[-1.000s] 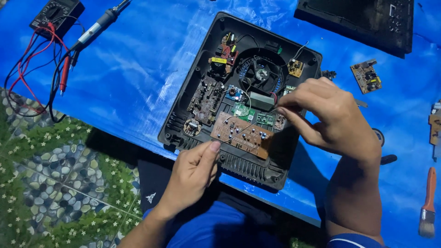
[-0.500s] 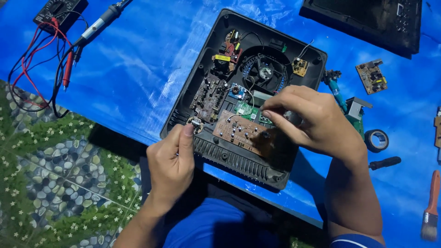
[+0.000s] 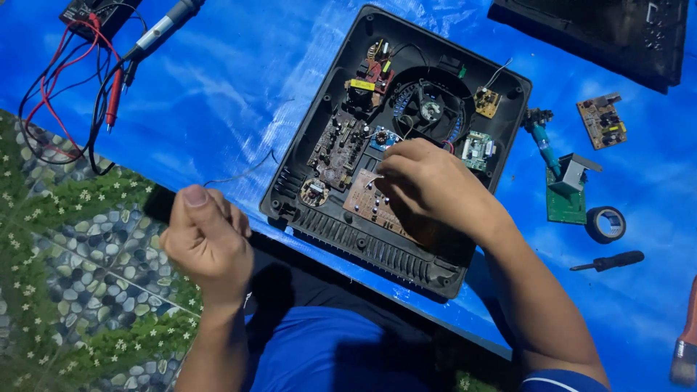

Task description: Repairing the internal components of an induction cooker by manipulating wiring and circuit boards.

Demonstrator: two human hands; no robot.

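An open black appliance case [image 3: 290,190] lies on a blue sheet, with a fan [image 3: 430,109] and several circuit boards inside. My right hand [image 3: 428,183] rests inside the case. Its fingers curl down onto a brown circuit board [image 3: 363,203] near the front edge, by a thin white wire. My left hand [image 3: 207,239] is off the case, to its left over the sheet's edge. It is closed in a fist with the thumb up. A thin dark wire [image 3: 243,173] runs from beside the thumb toward the case.
A multimeter [image 3: 91,11] with red and black leads [image 3: 65,109] and a soldering iron [image 3: 163,29] lie at top left. A black cover [image 3: 602,29] is at top right. Loose boards [image 3: 601,122], tape roll [image 3: 605,223], screwdriver [image 3: 608,261] and brush [image 3: 686,341] lie right. A pebble-patterned mat [image 3: 72,276] is at left.
My left hand has left the case's front left corner and drawn back to the left, closed into a fist. My right hand has shifted slightly left over the brown board.
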